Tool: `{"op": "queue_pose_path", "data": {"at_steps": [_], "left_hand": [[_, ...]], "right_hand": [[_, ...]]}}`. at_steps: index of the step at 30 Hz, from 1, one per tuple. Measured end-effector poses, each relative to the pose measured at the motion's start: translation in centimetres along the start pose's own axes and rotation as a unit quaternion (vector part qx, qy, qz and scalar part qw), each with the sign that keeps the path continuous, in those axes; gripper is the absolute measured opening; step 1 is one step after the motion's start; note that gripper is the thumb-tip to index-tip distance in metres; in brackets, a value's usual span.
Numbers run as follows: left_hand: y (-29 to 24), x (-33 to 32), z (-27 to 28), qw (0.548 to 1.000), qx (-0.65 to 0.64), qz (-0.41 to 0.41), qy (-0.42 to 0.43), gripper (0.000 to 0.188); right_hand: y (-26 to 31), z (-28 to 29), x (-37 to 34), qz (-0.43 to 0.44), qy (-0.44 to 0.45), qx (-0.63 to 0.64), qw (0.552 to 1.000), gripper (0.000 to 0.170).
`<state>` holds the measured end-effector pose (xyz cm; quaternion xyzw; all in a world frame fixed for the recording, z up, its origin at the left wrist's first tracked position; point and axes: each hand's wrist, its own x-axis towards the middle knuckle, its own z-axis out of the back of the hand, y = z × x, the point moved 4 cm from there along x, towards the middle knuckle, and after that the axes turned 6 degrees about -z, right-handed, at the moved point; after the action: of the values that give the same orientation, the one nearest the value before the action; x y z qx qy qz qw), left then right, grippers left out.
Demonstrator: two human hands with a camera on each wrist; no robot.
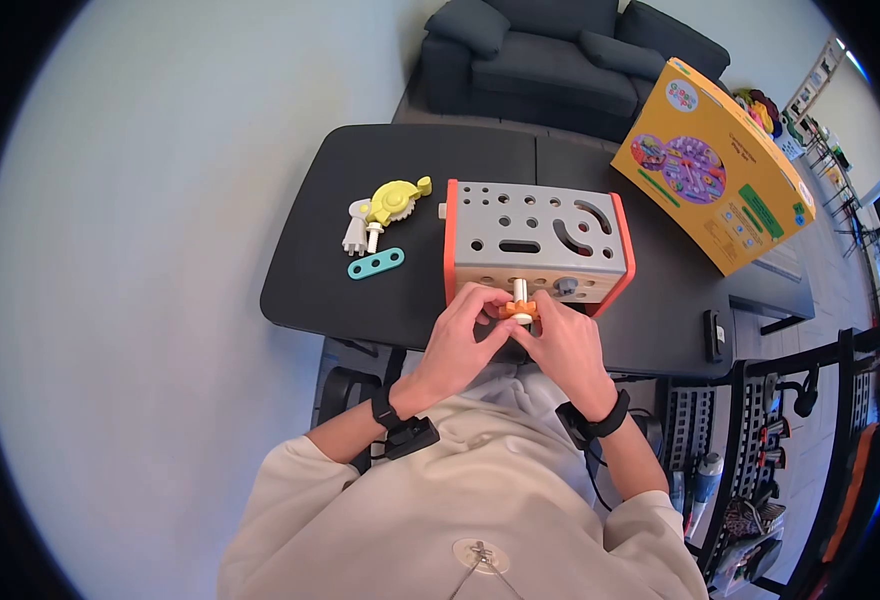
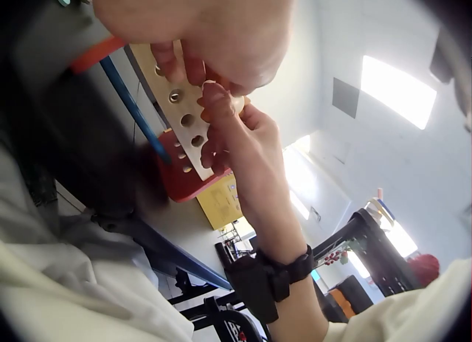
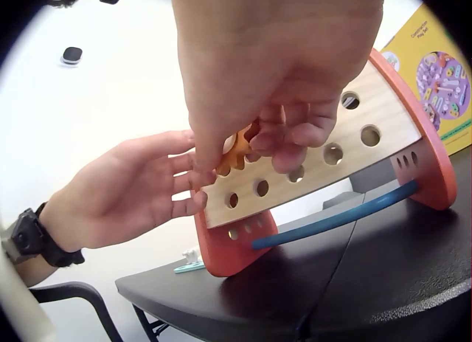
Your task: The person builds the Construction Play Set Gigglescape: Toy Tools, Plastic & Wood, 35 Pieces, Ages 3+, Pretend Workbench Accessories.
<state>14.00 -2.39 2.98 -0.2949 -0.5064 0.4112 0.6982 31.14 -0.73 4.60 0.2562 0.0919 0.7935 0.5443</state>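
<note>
Both hands meet at the front of a toy workbench [image 1: 480,222], which has a grey top full of holes, a wooden front and red end panels. Between them is an orange gear [image 1: 510,311] with a white bolt [image 1: 520,288] through it, its shank toward the wooden front. My left hand [image 1: 463,335] pinches the gear's left side between thumb and fingers. From the right, my right hand [image 1: 568,345] grips the gear, thumb near the bolt's round head. Beside it, a grey-blue knob [image 1: 566,287] sits on the front panel. In the right wrist view the gear [image 3: 237,154] is partly hidden by fingers.
Left of the workbench lie a yellow saw-like toy [image 1: 393,203], a pale grey toy piece [image 1: 357,225], a white bolt [image 1: 374,238] and a teal strip with holes [image 1: 376,263]. A yellow box [image 1: 700,165] stands at right, near a small black object [image 1: 712,335].
</note>
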Motion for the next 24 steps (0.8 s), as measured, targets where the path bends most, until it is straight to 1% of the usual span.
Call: {"op": "queue_pose_path", "data": {"at_steps": [2,7,9,10,12,13,15,16,18,19,20,22,23,24], "left_hand": [[0.1,0.1,-0.2,1.000,-0.003,0.021,0.021,0.030],[0.7,0.1,-0.2,0.999,-0.022,0.040,0.020,0.027],[1.0,0.2,-0.2,0.998,-0.029,0.050,0.019,0.026],[1.1,0.1,-0.2,0.998,-0.032,0.046,0.015,0.026],[1.0,0.2,-0.1,0.998,-0.035,0.043,0.009,0.025],[0.8,0.3,0.0,0.998,-0.034,0.045,0.004,0.025],[0.9,0.3,0.1,0.998,-0.034,0.048,0.000,0.025],[1.0,0.3,0.2,0.998,-0.034,0.048,-0.003,0.026],[1.1,0.4,0.2,0.998,-0.034,0.045,-0.005,0.026],[1.2,0.4,0.2,0.999,-0.032,0.043,-0.007,0.026],[1.2,0.5,0.2,0.999,-0.031,0.040,-0.009,0.027],[1.2,0.5,0.3,0.999,-0.029,0.042,-0.009,0.027],[1.3,0.5,0.3,0.999,-0.028,0.044,-0.009,0.027],[1.3,0.6,0.3,0.999,-0.027,0.044,-0.011,0.027]], "right_hand": [[0.0,-0.1,0.2,0.004,0.006,-0.003,1.000,0.041],[0.4,-0.1,0.4,0.007,0.021,-0.005,1.000,0.038],[0.3,0.0,0.2,-0.013,0.054,-0.004,0.998,0.039],[0.5,0.3,-0.1,-0.013,0.054,-0.004,0.998,0.039],[0.9,1.4,-0.5,0.004,0.008,0.021,1.000,0.044],[0.6,1.7,-0.4,0.006,0.010,0.020,1.000,0.044],[0.2,2.7,-0.5,0.051,-0.034,-0.027,0.998,0.052],[-0.1,3.0,-0.4,0.050,-0.032,-0.028,0.998,0.052],[-0.4,3.9,0.2,0.063,-0.080,-0.039,0.994,0.060],[-0.5,4.0,0.5,0.078,-0.102,-0.064,0.990,0.070],[-0.6,4.2,0.8,0.078,-0.104,-0.063,0.990,0.070],[-0.4,4.5,1.2,0.079,-0.097,-0.100,0.987,0.081],[-0.4,4.5,1.4,0.081,-0.098,-0.100,0.987,0.081],[-0.5,4.2,1.6,0.069,-0.069,-0.097,0.990,0.086]]}}
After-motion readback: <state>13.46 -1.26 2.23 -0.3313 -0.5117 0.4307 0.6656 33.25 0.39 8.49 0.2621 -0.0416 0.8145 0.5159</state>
